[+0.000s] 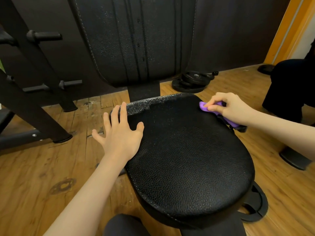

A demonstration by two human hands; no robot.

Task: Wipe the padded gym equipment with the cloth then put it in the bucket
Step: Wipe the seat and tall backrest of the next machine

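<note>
A wooden floor (42,167) runs under everything, its boards worn and scuffed near the far left. On it stands a gym machine with a tall black back pad (136,40) rising upright at the far side, streaked down its middle and speckled with droplets. In front of it sits the black padded seat (187,159), rounded at its near edge; the leather grain is dull and speckled along the far edge and darker across the middle. A black metal frame (34,82) with short pegs slants down to the floor at the left. A stack of black weight plates (190,80) lies on the floor beyond the seat's far right corner, and another plate (255,206) lies by the seat's near right side. A person in dark clothing (293,86) is at the right edge.

The left hand (119,132) lies open with fingers spread, flat on the far left corner of the seat, fingertips reaching its far edge. The right hand (233,108) has its fingers curled round a purple cloth (204,107), pressing it onto the far right corner of the seat; part of the cloth trails out under the wrist along the right edge.
</note>
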